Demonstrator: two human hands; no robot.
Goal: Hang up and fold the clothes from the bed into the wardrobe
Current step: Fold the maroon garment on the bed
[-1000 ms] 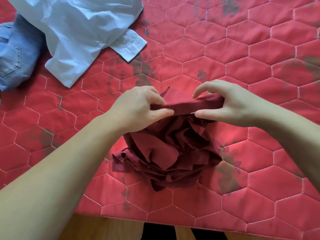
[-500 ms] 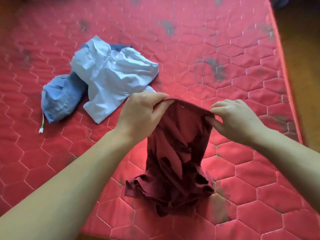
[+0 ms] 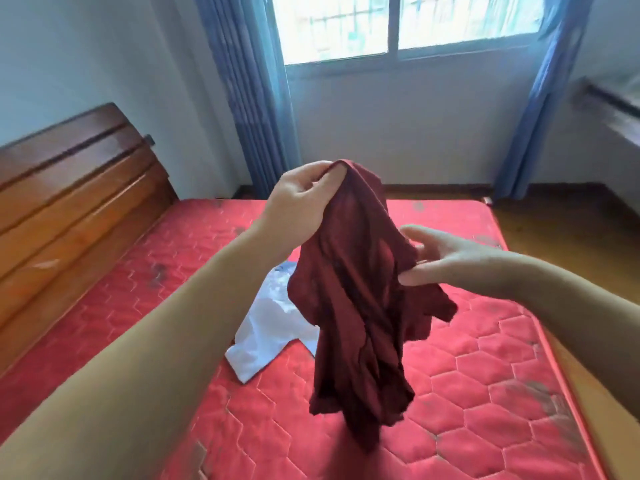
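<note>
Gripping the top edge of the maroon garment [image 3: 360, 306], the left hand [image 3: 301, 202] is holding it raised above the red mattress [image 3: 485, 393], with fingers and thumb curled tightly round a bunched fold of the fabric. The garment is hanging in loose vertical folds, and its lower hem is dangling just above the quilted surface; whether the lowest point is touching the mattress cannot be told. The right hand [image 3: 450, 259] is reaching in from the right at the garment's mid-height, with its fingers spread fairly wide and mostly straight; the thumb and the fingertips are lying against the garment's right edge, and a firm pinch is not showing. A white shirt [image 3: 266, 334] is lying crumpled on the mattress behind and to the left of the hanging garment, partly hidden by it. The mattress is extending well beyond both arms, with bare quilted surface showing to the right of the garment and in front of it. The wooden headboard [image 3: 69, 202] is bounding the mattress on the left. The right edge of the mattress is running diagonally, and wooden floor [image 3: 571, 237] is lying beyond it. Blue curtains [image 3: 249, 98] are hanging at both sides of the window [image 3: 398, 26] on the far wall.
</note>
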